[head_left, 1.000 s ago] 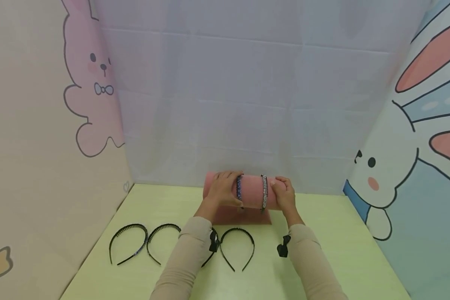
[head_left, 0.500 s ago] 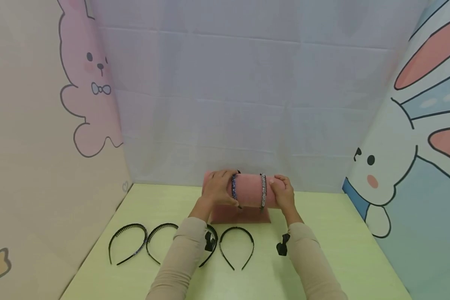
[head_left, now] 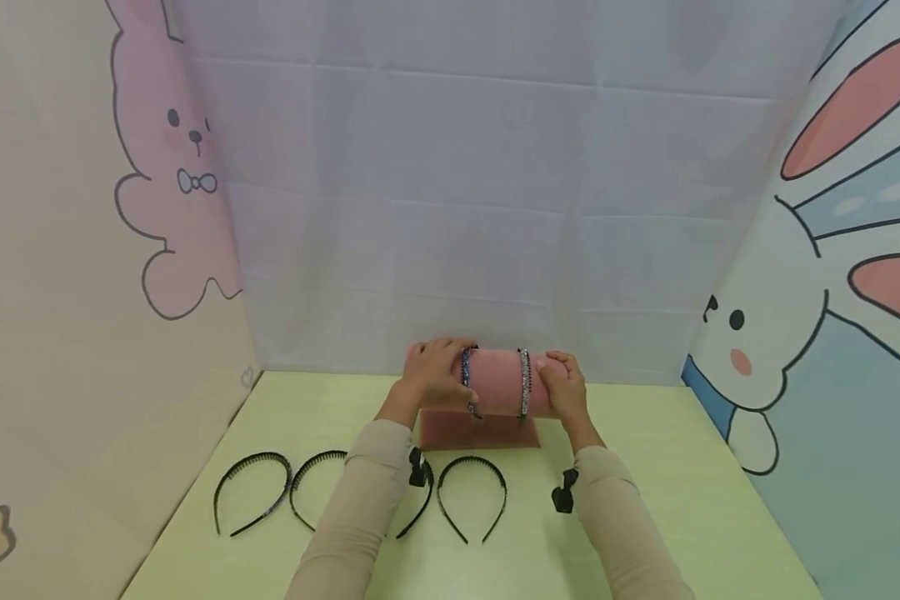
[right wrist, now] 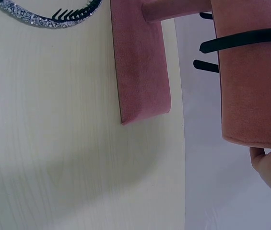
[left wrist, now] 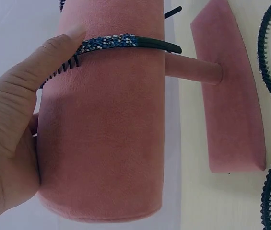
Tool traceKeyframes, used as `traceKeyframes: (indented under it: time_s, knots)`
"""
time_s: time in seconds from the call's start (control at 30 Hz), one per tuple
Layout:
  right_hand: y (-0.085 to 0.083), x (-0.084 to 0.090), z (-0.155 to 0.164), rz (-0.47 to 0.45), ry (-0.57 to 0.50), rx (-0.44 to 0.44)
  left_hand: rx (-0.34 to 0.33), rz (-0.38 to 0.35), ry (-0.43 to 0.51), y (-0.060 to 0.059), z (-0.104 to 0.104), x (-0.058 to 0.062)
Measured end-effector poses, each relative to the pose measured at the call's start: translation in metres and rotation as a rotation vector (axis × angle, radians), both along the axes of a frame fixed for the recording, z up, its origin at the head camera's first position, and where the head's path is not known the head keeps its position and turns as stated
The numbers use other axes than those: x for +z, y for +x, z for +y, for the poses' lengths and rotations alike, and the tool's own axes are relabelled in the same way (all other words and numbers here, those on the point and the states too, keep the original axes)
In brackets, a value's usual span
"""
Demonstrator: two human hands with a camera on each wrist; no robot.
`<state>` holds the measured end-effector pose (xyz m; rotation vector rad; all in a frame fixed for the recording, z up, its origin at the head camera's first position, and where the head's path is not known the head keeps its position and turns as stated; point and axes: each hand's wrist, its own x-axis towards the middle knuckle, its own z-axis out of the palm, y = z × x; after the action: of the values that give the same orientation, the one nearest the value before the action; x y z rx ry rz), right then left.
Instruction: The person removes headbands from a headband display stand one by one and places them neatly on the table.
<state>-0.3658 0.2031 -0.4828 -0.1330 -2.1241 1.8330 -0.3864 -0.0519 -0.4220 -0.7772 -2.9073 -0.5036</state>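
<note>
A pink velvety padded roll [head_left: 501, 379] lies level on a stem above its flat pink base [head_left: 480, 431], forming a headband stand. Around the roll sit a blue glittery toothed headband [head_left: 466, 367] on the left and a silver glittery headband [head_left: 525, 383] on the right. My left hand [head_left: 437, 372] grips the blue headband, its thumb [left wrist: 73, 39] on the glitter and its fingers reaching over the roll's top. The headband's black tips stick out past the roll in the left wrist view. My right hand [head_left: 565, 388] holds the roll's right end, thumb in front.
Several black toothed headbands lie in a row on the pale yellow table [head_left: 682, 492] before the stand. The far-left headband [head_left: 264, 456] and the right one [head_left: 472, 459] show fully; my left forearm [head_left: 356, 500] partly covers those between. A white cloth [head_left: 420, 208] hangs behind.
My left hand has moved slightly left along the roll, and the blue headband has shifted left with it. The gap to the silver headband has widened. My right hand keeps its hold.
</note>
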Motion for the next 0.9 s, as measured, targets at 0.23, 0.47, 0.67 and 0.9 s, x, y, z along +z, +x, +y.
traceKeyframes:
  time_s: [0.23,0.47,0.67,0.9]
  knots:
    - [0.001,-0.001,0.0,0.018,0.028,-0.022,0.034,0.005,-0.1,0.002,0.004,0.003]
    - [0.001,0.0,-0.001,-0.008,-0.031,0.015,0.037,0.037,-0.085,-0.001,-0.002,-0.002]
    - [0.001,0.0,-0.001,-0.015,-0.025,0.016,0.042,0.05,-0.043,0.0,-0.012,-0.004]
    - [-0.001,0.001,0.0,-0.023,0.026,-0.004,0.052,0.047,0.002,0.001,-0.023,-0.005]
